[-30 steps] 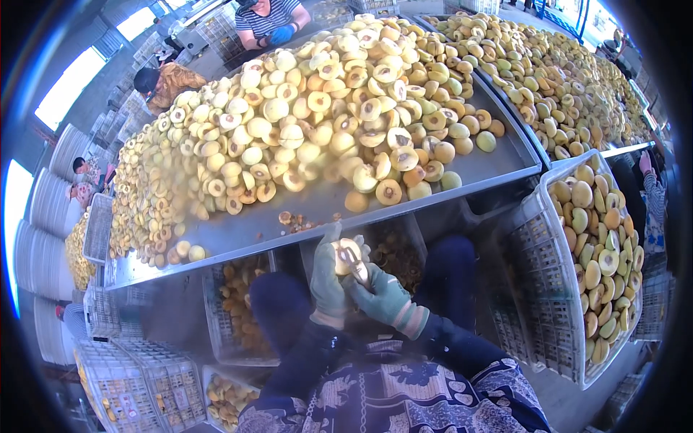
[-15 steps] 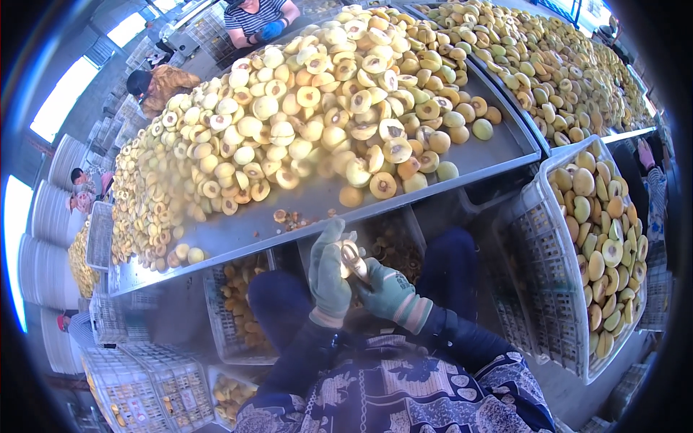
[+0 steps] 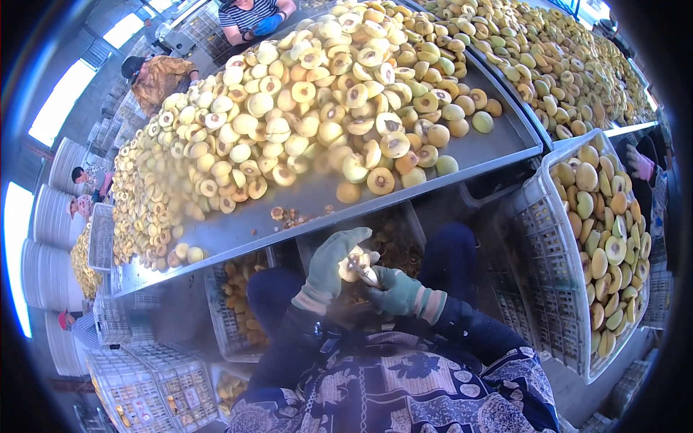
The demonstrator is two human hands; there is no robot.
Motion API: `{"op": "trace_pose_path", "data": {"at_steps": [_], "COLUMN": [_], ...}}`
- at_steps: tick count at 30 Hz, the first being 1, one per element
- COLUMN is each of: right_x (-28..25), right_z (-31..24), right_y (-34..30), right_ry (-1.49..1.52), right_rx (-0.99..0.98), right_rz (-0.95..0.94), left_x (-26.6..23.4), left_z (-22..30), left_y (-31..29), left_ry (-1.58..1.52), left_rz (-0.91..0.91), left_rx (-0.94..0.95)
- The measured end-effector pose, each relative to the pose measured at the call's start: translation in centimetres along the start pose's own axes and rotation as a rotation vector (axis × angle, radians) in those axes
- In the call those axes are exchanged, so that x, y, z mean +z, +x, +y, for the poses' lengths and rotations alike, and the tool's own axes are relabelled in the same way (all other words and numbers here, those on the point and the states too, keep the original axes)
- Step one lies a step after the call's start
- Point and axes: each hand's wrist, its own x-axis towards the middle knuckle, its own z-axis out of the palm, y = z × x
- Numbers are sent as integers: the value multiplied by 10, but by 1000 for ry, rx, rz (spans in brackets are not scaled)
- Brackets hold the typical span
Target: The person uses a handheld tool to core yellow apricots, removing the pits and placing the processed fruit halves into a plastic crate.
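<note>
My left hand [image 3: 328,268], in a green work glove, is closed around a pale yellow peach half [image 3: 348,267] in front of my lap. Its fingers curl behind the fruit, with the cut face toward my other hand. My right hand [image 3: 401,293], gloved alike, grips a small curved metal pitting tool [image 3: 369,277] whose end touches the peach; its handle is hidden in my fist. Just beyond my hands, a large heap of halved peaches [image 3: 289,108] lies on a metal table [image 3: 498,151]. Small brown scraps [image 3: 289,216] sit near the table's front edge.
A tilted plastic crate [image 3: 534,238] full of peach halves stands at my right. Under the table, a crate [image 3: 216,317] holds more fruit; stacked crates [image 3: 155,382] stand lower left. Across the table are a person in stripes [image 3: 245,22] and another in brown [image 3: 162,79].
My left hand has tilted over, its fingers now pointing right across the top of the peach half. The right hand has shifted slightly right and down with the pitting tool.
</note>
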Motion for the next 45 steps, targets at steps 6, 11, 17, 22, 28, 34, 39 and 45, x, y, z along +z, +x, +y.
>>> {"op": "trace_pose_path", "data": {"at_steps": [6, 11, 17, 22, 28, 34, 39, 45], "right_x": [7, 1, 3, 20, 13, -9, -96, -131], "right_z": [-12, -19, -11, 7, -7, -4, -5, -29], "right_y": [-2, -7, -4, 11, 11, 36, 116, 175], "right_ry": [415, 474, 1173, 1566, 1363, 676, -144, -263], "right_rx": [116, 106, 183, 81, 42, 130, -99, 189], "right_rz": [-112, -229, -603, -966, -649, 146, 766, 679], "left_x": [4, -5, 14, 13, -57, -159, -171, -99], "left_z": [-16, -9, -7, -14, 1, 74, 66, 34], "left_y": [-11, -14, -13, -14, -14, -59, -41, 32], "left_ry": [68, -89, -34, -64, 214, 1363, 1443, 897], "left_rz": [168, 74, 298, 374, 646, 962, 983, 469], "left_rx": [246, 35, 91, 211, 536, 262, 405, 485]}}
